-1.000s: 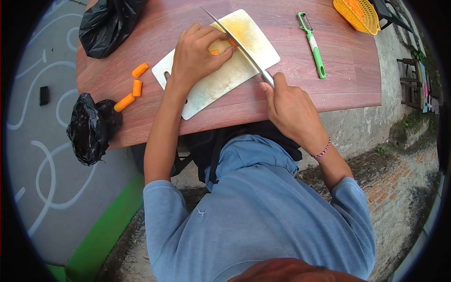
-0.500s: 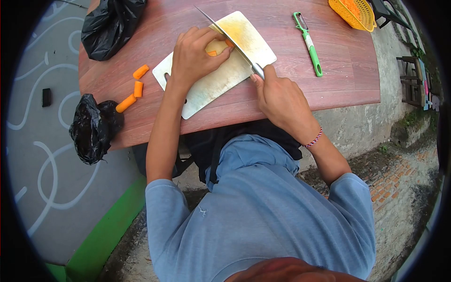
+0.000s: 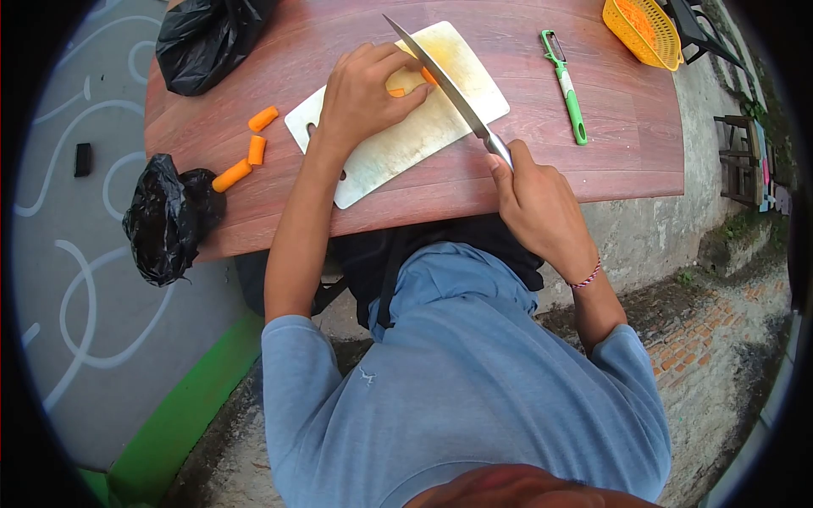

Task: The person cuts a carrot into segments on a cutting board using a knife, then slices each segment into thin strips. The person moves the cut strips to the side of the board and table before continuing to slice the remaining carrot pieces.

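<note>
Your left hand (image 3: 360,97) presses the carrot piece (image 3: 398,88) onto the cutting board (image 3: 381,157); right hand (image 3: 542,207) grips the knife (image 3: 440,78). Tuck left fingertips, slice steadily.

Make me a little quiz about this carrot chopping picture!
1. True or false: the right hand holds the knife.
2. How many carrot pieces lie on the table left of the cutting board? A) one B) three C) six
3. What colour is the peeler handle?

Key: 1. True. 2. B. 3. Green. The left hand steadies the carrot on the board.
</note>
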The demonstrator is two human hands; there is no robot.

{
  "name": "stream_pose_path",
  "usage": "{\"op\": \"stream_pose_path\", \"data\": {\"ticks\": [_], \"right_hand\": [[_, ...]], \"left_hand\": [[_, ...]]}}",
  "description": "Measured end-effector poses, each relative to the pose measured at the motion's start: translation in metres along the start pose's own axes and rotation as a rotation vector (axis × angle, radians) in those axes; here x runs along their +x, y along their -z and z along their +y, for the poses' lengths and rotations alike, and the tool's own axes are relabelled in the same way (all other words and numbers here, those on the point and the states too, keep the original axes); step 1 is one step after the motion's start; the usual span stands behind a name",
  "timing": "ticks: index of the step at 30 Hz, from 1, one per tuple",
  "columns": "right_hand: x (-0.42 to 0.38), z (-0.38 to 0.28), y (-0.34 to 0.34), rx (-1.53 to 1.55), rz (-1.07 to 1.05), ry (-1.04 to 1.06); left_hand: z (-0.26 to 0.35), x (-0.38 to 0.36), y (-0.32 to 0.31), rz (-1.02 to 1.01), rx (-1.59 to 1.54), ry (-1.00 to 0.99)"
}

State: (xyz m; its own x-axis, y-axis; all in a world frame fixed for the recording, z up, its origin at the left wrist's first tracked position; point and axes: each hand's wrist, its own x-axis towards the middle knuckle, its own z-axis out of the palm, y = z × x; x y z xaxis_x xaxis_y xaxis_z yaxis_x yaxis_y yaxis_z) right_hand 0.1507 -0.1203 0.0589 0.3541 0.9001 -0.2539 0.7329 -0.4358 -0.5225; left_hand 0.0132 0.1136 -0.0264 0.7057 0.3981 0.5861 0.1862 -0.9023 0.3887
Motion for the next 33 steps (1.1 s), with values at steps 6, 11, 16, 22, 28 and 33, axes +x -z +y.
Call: {"op": "stream_pose_path", "data": {"ticks": [6,11,16,22,28,33], "right_hand": [[-0.001,0.001,0.001,-0.021,0.007,0.021],[-0.002,0.003,-0.004,-0.051,0.025,0.049],[-0.004,-0.001,-0.016,-0.084,0.053,0.039],[0.001,-0.001,-0.019,-0.101,0.064,0.046],[0.005,-0.006,-0.026,-0.126,0.09,0.052],[0.004,-0.008,-0.031,-0.145,0.1,0.038]], "left_hand": [[0.0,0.0,0.0,0.015,-0.008,-0.003],[-0.001,-0.001,0.0,0.019,-0.014,-0.014],[-0.001,-0.002,-0.001,0.004,-0.007,0.021],[0.001,0.0,0.002,0.001,0.009,-0.008],[0.001,-0.001,0.002,-0.023,0.023,0.011],[0.001,-0.002,0.002,-0.013,0.042,-0.005]]}}
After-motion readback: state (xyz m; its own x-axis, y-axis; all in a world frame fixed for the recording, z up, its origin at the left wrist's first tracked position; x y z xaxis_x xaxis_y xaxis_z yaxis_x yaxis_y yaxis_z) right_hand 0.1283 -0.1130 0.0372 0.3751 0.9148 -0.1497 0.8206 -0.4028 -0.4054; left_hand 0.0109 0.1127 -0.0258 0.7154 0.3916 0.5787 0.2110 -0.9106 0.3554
